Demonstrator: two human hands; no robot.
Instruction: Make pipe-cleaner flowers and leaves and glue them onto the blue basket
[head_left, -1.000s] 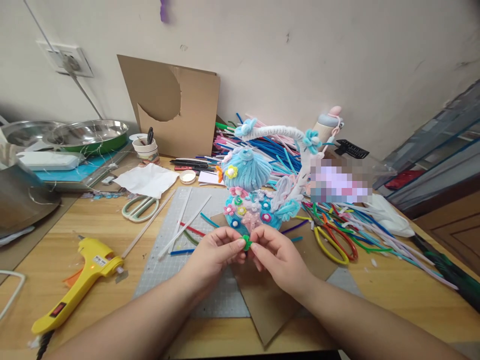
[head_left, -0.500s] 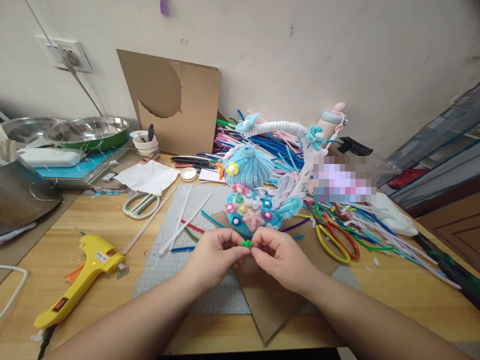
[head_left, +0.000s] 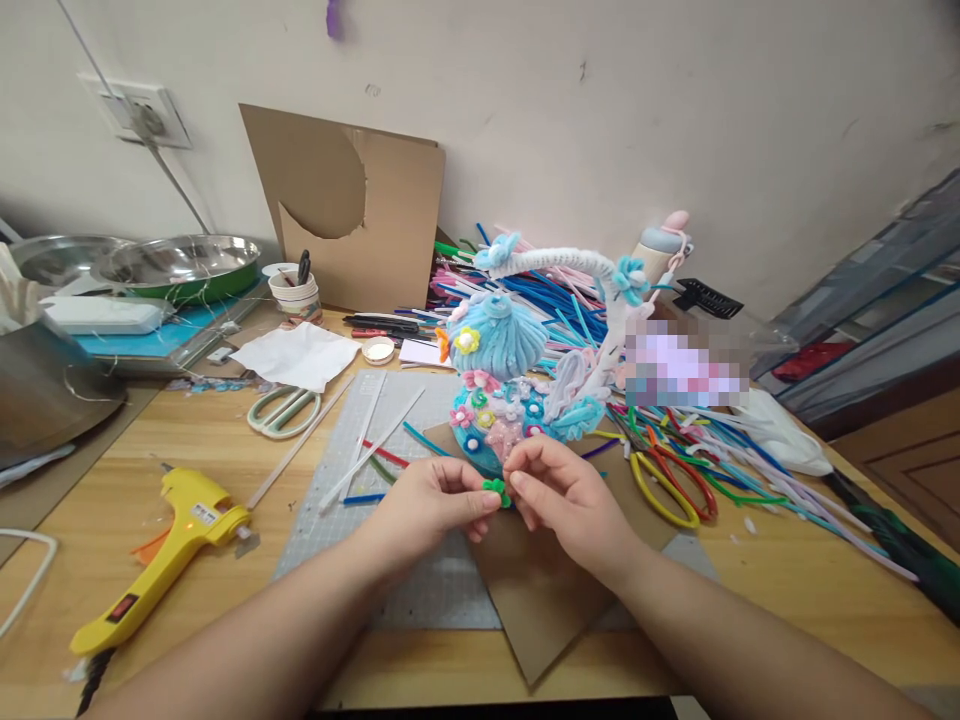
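Green fuzzy petalled flower (head_left: pixel 496 492), head view: above brown flat cardboard sheet (head_left: pixel 538 610), in front of blue-and-white pipe-cleaner ornament (head_left: pixel 504 340). Left hand (head_left: pixel 433 505) pinches flower between thumb and fingers. Right hand (head_left: pixel 570 508) is just beside flower, thumb and forefinger drawn close; cannot tell whether touching it. Yellow plastic glue gun (head_left: pixel 196 515) lies on pale wooden bench (head_left: pixel 780 610), well left of hands.

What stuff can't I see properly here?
Head view: part of the pink star, behind the right hand.
Head view: blades of the pale scissors, under the white sheet.
Head view: black cord, cut off by the bottom edge.
Head view: print on the label of the yellow glue gun, too small.
Head view: things behind the blurred patch.
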